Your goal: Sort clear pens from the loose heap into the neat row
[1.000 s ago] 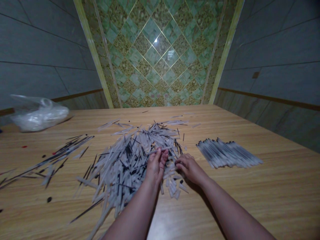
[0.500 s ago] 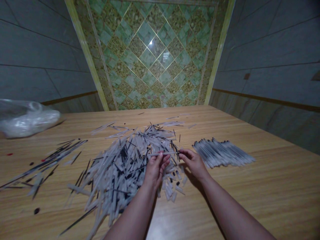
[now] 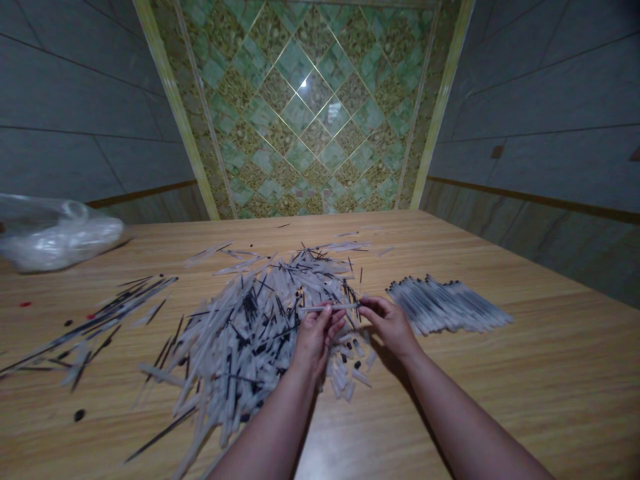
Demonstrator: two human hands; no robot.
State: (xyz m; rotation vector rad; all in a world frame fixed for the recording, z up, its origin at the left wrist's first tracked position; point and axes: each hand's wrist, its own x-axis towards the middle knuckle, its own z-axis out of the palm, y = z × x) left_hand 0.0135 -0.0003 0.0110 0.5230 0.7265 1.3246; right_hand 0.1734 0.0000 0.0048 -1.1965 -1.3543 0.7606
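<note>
**Desk:** Pen tube (image 3: 330,307) — where is it, and what is new since a second ago?

**Operator:** It lies level between the two hands, just above the near edge of the big heap. A second ago I see the right hand (image 3: 389,325) down among the loose bits at the foot of the heap, fingers in the short clear pieces (image 3: 347,380). Now it is lifted and meets the tube's right end. The camera has also dipped and swung a touch, so the whole table sits a little differently in frame. My reading: the picking is over and the two parts are being brought together end to end.

**Desk:** Hands, then?

**Operator:** Nearest me, both bare forearms run up from the bottom of the frame. The left hand (image 3: 315,333) is curled, thumb and fingertips pinched on the left part of the tube. The right hand is closed at the fingertips on the other end; whether it pinches a thin black refill there or the tube itself, I cannot tell, it is too small and blurred. The hands sit close, almost touching.

**Desk:** And beyond them?

**Operator:** The heap (image 3: 250,333) of clear tubes and black refills spreads left and away. To the right, a neat row of finished pens (image 3: 447,307). Far left, a thin scatter of black refills (image 3: 95,323) on the wooden table (image 3: 525,400), then a clear plastic bag (image 3: 55,233) near the back edge. Green tiled wall behind.
</note>
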